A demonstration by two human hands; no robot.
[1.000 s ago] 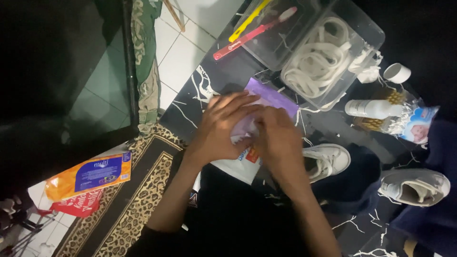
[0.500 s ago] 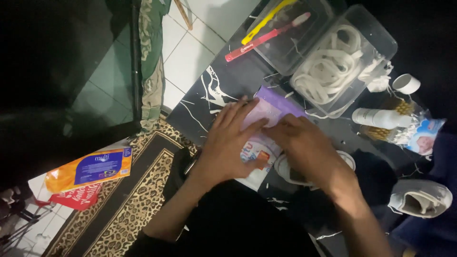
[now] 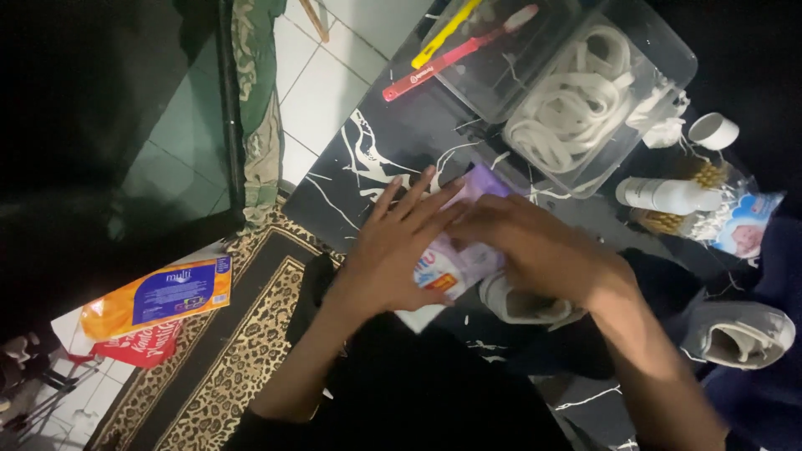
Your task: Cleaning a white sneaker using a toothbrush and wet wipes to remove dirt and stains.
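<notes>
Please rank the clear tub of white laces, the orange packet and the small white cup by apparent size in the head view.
1. Clear tub of white laces
2. Orange packet
3. Small white cup

Your left hand [image 3: 393,250] lies flat on a purple packet [image 3: 458,250] on the black marbled table [image 3: 376,159]. Your right hand [image 3: 535,246] grips the packet's far side, above a white shoe [image 3: 522,302]. Just beyond stands a clear box [image 3: 660,63] of white laces [image 3: 568,100]. A second shoe [image 3: 735,334] sits apart.
</notes>
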